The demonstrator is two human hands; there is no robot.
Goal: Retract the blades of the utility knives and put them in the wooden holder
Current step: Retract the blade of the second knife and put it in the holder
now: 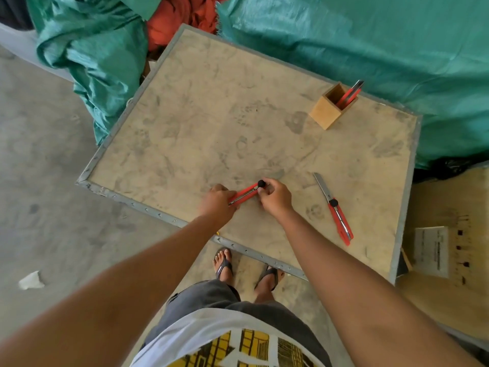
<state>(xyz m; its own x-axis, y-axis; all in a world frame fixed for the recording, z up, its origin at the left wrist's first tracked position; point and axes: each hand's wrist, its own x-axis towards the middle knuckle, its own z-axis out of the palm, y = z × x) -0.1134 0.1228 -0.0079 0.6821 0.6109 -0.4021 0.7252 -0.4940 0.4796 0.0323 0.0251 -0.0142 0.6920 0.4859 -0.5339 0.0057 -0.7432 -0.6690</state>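
A red utility knife [244, 194] with a black knob is held near the table's front edge. My left hand [218, 202] grips its handle end, and my right hand [275, 197] pinches the end with the black knob. A second red utility knife [336, 210] lies on the table to the right, its steel blade sticking out toward the far side. The wooden holder [328, 109], a square open box, stands at the far right of the table. Another red knife [349, 95] leans inside the holder.
The table [211, 115] is a stained board with a metal rim. Teal tarpaulin [370, 35] and orange cloth are piled behind it and to the left. A wooden crate with a paper label [431, 250] sits on the right. My sandalled feet stand below the front edge.
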